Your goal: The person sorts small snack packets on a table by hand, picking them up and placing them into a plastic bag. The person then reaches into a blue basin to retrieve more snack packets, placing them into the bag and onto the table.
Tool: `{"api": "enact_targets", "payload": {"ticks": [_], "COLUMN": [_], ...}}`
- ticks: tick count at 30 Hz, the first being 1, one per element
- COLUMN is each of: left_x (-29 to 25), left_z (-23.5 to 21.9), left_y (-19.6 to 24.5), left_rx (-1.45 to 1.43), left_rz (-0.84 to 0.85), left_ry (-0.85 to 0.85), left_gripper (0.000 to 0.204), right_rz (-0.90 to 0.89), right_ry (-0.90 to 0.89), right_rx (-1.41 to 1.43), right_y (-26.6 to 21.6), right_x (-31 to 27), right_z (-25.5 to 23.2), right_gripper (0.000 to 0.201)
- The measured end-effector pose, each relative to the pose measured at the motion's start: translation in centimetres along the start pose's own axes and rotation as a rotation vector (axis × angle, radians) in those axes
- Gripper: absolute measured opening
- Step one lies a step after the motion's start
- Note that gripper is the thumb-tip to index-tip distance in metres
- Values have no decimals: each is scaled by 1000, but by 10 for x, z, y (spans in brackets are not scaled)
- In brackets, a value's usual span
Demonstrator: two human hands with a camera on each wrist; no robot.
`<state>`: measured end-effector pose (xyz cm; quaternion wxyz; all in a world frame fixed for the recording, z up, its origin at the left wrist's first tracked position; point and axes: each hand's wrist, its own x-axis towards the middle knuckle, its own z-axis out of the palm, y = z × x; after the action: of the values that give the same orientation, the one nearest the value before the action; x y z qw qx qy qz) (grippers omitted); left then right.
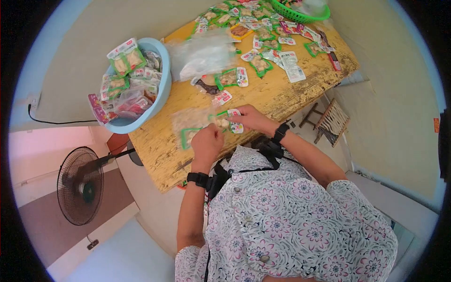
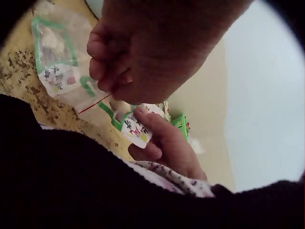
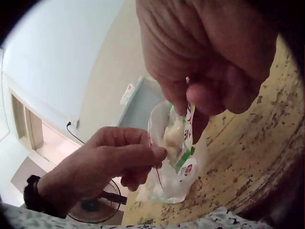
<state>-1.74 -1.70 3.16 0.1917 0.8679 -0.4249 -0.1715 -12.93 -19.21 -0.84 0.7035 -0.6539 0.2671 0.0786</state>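
Left hand (image 1: pixel 207 143): fingers pinching red-lined mouth of clear bag (image 2: pixel 75 98) on worktop (image 1: pixel 157 157). Right hand (image 1: pixel 253 118): fingers pinching labelled end of green-edged packet (image 3: pixel 175 134), poised at bag mouth. Best handling, to my eye: hold mouth wide, feed packet flat, keep corners from snagging.

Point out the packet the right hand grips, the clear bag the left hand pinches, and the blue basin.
Packet (image 2: pixel 136 132): left wrist view, on its white printed end.
Clear bag (image 1: pixel 190 117): head view, on its bare plastic.
Blue basin (image 1: pixel 165 75): head view, on its side wall.
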Motion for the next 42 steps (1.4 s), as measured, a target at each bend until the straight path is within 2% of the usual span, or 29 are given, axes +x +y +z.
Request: {"api": "enact_targets", "payload": {"ticks": [1,4,8,13,16,19,22,25,28,31,34,37,40,42], "left_x": [-1,-3,-7,-10,-9,-7,-6,-6,-6,-4,-3,-4,-3,0], "left_z": [-1,-7,-7,-12,-11,-11,-10,-9,-10,-10,-15,-14,-9,11], "left_y": [1,4,1,2,1,-2,-4,-6,-6,-4,-2,-7,-18,-46], "left_rx": [-12,4,10,-37,-5,-24,-30,-41,-65,-61,-54,-116,-230,-420], "left_rz": [-2,19,69,108,117,126,128,94,122,117,85,38,16,-37], "left_ry": [22,56,98,81,43,42,51,-30,-34,-9,-73,-106,-120,-175], "left_gripper": [17,16,18,17,17,17,18,19,19,18,18,20,23,23], "right_rz": [28,-179,-133,-77,-169,-329,-295,-300,-297,-628,-450,-518,-293,-176], "right_ry": [-16,-47,-168,-333,-312,-161,-111,-108,-255,-218,-163,-185,-283,-252], "right_rx": [-78,52,66,101,290,237,294,306,551,42,164,-107,-139,137], "right_y": [-1,-3,-12,5,-14,3,7,1,8,14,24,31,26,15], "right_x": [7,26,39,75,63,79,80,70,72,84,90,92,68,46], "right_z": [3,21,32,46,56,57,59,61,61,60,62,54,29,18], "right_gripper": [19,18,18,23,29,40,48,53,56,51,39,29,24,19]}}
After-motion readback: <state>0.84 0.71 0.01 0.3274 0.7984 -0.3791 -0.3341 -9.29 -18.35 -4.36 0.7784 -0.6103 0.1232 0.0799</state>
